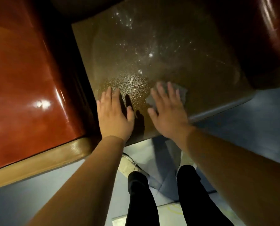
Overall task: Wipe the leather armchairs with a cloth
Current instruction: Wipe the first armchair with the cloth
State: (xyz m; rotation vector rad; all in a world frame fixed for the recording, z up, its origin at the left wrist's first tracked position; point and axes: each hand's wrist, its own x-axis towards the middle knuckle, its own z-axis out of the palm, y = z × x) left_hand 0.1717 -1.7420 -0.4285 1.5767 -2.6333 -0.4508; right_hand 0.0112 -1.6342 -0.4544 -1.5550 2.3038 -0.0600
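The armchair's brown leather seat cushion (pixel 152 46) fills the upper middle, with wet droplets shining across it. My right hand (pixel 167 110) lies flat, fingers straight, pressing a small grey cloth (pixel 182 93) onto the cushion near its front edge. The cloth shows past my fingertips and beside my thumb. My left hand (pixel 114 113) rests flat on the cushion's front left corner, fingers spread, holding nothing.
A glossy reddish-brown wooden armrest (pixel 26 82) runs along the left, and a darker one (pixel 266 38) stands at the upper right. Blue-grey floor (pixel 242 128) lies below the chair. My dark-trousered legs (pixel 189 193) stand close to the seat's front.
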